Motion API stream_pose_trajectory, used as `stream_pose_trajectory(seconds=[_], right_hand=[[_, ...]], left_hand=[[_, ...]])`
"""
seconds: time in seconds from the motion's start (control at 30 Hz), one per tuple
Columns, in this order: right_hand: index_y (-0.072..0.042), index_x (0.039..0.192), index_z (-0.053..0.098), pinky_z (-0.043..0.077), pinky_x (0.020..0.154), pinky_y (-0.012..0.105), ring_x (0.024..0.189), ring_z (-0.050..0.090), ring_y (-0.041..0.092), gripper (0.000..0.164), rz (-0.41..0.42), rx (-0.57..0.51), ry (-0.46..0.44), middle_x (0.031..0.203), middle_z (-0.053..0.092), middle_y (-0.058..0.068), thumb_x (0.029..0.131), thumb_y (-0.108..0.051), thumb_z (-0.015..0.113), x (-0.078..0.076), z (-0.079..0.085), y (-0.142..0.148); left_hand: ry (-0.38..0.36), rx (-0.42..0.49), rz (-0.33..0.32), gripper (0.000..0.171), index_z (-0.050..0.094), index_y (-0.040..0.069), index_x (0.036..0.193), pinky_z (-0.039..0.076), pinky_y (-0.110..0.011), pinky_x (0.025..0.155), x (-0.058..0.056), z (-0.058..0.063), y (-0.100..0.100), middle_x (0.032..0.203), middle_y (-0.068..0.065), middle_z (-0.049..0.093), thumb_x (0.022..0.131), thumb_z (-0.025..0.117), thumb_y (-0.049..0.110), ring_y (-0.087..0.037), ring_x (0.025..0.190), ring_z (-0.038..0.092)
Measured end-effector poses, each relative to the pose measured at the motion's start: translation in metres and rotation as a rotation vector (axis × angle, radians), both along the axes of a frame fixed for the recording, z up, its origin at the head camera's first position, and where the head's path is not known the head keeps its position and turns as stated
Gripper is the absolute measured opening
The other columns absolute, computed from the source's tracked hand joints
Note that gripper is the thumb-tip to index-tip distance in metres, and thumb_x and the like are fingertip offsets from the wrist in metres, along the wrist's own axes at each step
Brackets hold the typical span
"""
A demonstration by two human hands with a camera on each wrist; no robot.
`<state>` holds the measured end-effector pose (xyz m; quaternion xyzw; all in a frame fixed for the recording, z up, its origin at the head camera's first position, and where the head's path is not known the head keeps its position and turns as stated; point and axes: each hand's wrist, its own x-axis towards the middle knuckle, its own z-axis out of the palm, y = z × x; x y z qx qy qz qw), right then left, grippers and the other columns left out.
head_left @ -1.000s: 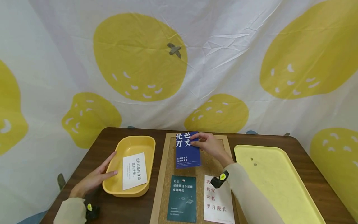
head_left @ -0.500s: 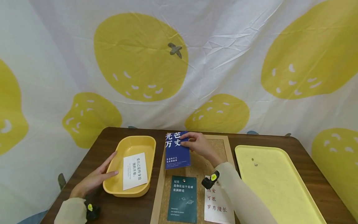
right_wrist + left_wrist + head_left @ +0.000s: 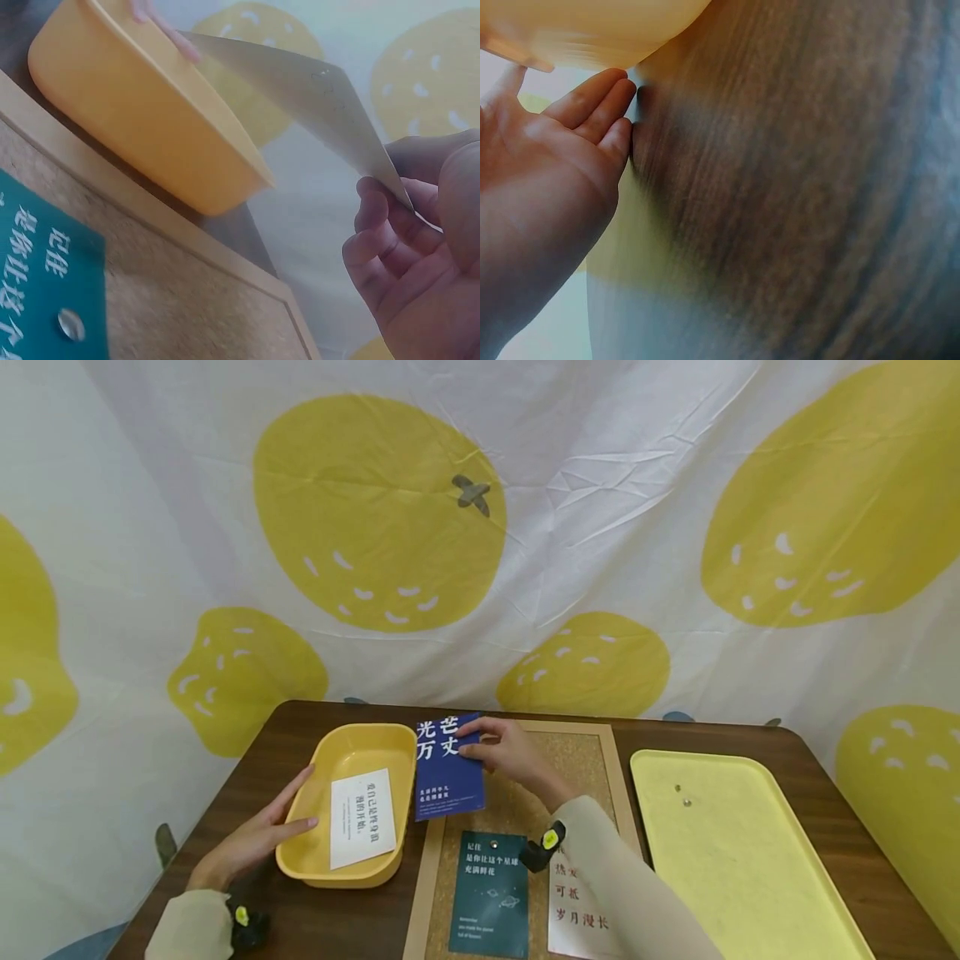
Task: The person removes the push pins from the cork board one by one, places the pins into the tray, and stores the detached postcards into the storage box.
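Observation:
In the head view, my right hand [image 3: 516, 755] pinches a blue card [image 3: 452, 777] with white lettering by its upper right edge. It hangs raised beside the right wall of a yellow plastic basin [image 3: 375, 742]. The right wrist view shows the pale back of the card [image 3: 300, 86] between thumb and fingers. My left hand [image 3: 251, 839] holds the basin's left rim, its thumb over the edge and fingers along the outside. A white printed card [image 3: 362, 818] lies in the basin, partly leaning on its right side.
Below the right arm is a wood-framed corkboard [image 3: 551, 793]. A green card [image 3: 489, 893] is pinned on it, with a white card with red lettering [image 3: 581, 918] partly covered by the sleeve. A pale yellow tray [image 3: 750, 860] at right carries small metal pins [image 3: 686, 802].
My right hand has carried the blue card leftward from over the corkboard to the basin's right edge. The left hand and basin have stayed in place.

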<state>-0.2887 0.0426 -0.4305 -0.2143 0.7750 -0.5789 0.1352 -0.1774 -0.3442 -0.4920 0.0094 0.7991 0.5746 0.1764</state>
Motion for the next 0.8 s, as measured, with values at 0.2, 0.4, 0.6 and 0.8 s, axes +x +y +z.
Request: stream_pose_trajectory(seconds=[0.2,0.4,0.6,0.8], right_hand=[[-0.009,0.116,0.071,0.041,0.055,0.027,0.062,0.055,0.015,0.025,0.022,-0.01,-0.015,0.101,0.062,0.009,0.091,-0.012,0.071,0.005,-0.002,-0.013],[-0.014,0.118,0.071,0.043,0.055,0.027,0.065,0.058,0.015,0.027,0.025,0.027,-0.032,0.105,0.063,0.008,0.091,-0.016,0.072,0.009,-0.003,-0.026],[-0.013,0.12,0.069,0.042,0.054,0.026,0.062,0.057,0.017,0.029,0.053,0.014,-0.053,0.098,0.065,0.009,0.091,-0.013,0.071,0.014,-0.004,-0.038],[-0.017,0.122,0.069,0.049,0.06,0.027,0.074,0.065,0.018,0.031,0.063,0.057,-0.05,0.111,0.064,0.007,0.091,-0.017,0.072,0.018,-0.006,-0.05]], left_hand=[[-0.003,0.0,-0.004,0.089,-0.003,0.034,0.16,0.025,-0.051,0.115,0.001,0.0,-0.001,0.166,-0.011,-0.015,0.099,0.062,0.027,-0.04,0.151,0.001],[-0.002,0.011,-0.013,0.088,-0.002,0.036,0.159,0.03,-0.045,0.113,0.002,-0.002,-0.001,0.166,-0.011,-0.016,0.099,0.061,0.026,-0.039,0.151,0.002],[-0.003,0.009,-0.002,0.09,-0.002,0.037,0.159,0.021,-0.055,0.116,0.002,-0.002,-0.002,0.166,-0.011,-0.016,0.098,0.062,0.026,-0.04,0.151,-0.001],[-0.011,-0.01,0.015,0.091,-0.003,0.035,0.16,0.01,-0.062,0.117,0.002,-0.002,0.0,0.166,-0.011,-0.016,0.097,0.063,0.027,-0.042,0.151,-0.003]])
